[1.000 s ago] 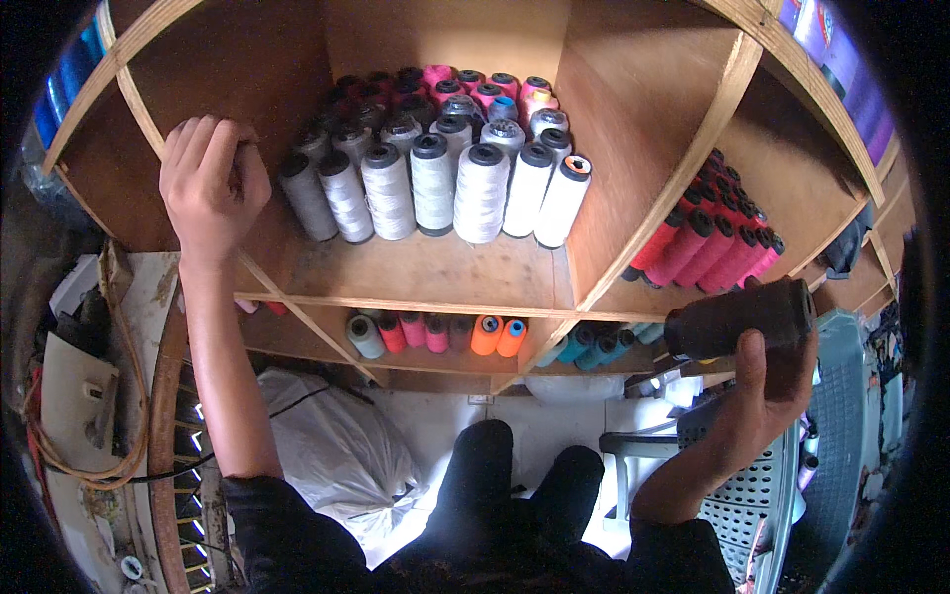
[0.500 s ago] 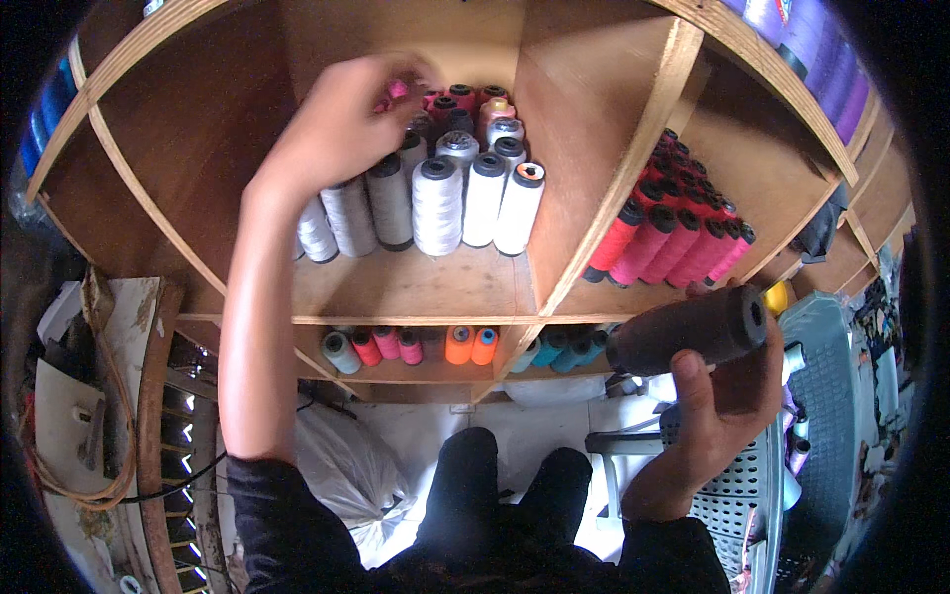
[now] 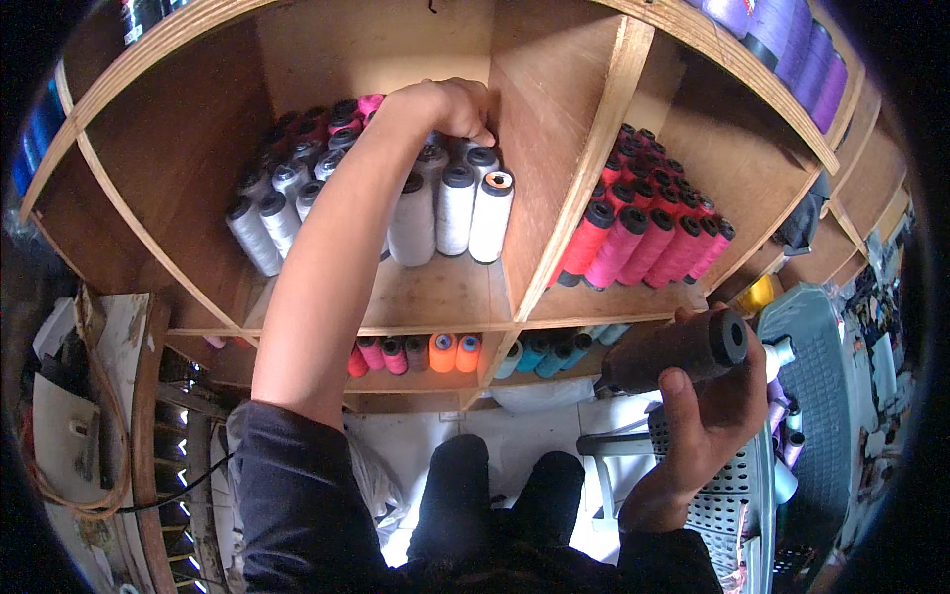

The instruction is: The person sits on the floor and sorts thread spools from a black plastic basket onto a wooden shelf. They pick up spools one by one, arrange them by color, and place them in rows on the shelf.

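Observation:
In my right hand (image 3: 717, 406) I hold a large dark brown thread spool (image 3: 663, 356), tilted on its side, thumb along its near side. My left arm stretches across the upper cubby, and my left hand (image 3: 450, 107) is curled over the back right of the spools there. A fingertip of it comes down by the black top of a grey-white spool (image 3: 482, 158); what those fingers hold, if anything, is hidden. White thread spools (image 3: 491, 220) stand upright in front of it, with pink and red spools (image 3: 344, 117) behind to the left.
Red and pink spools (image 3: 648, 243) fill the cubby to the right, past a wooden divider (image 3: 584, 178). Orange spools (image 3: 455, 351) and teal spools (image 3: 534, 356) sit on the lower shelf. A grey-green plastic chair (image 3: 811, 376) stands at the right, holding more spools.
My left hand has moved right and down onto the spools at the cubby's back right. The right hand still holds the dark spool, slightly lower. The view has shifted a little.

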Motion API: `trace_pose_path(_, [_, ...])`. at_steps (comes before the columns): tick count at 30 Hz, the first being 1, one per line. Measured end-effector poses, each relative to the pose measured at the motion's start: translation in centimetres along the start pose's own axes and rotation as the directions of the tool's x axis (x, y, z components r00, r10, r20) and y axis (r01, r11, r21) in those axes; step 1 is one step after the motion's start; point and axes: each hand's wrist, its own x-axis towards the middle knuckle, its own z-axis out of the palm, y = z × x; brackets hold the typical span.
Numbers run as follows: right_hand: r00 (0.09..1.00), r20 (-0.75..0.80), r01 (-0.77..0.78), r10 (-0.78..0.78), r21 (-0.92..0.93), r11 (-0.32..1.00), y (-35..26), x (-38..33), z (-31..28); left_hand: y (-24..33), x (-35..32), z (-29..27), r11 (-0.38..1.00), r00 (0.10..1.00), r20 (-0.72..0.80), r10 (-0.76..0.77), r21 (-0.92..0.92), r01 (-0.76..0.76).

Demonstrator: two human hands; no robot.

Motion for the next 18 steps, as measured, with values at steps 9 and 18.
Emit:
trace_pose_path(9, [0.997, 0.016, 0.077, -0.077, 0.011, 0.997, 0.2, 0.2, -1.1, -5.4, -1.1, -1.7, 0.871, 0.951, -0.186, 0.246, -0.388, -0.301])
trace_pose_path(18, [0.998, 0.052, 0.030, -0.032, 0.023, 0.999, 0.0, -0.3, -0.1, -6.1, -5.7, -2.7, 0.804, 0.870, -0.399, 0.290, -0.392, -0.448])
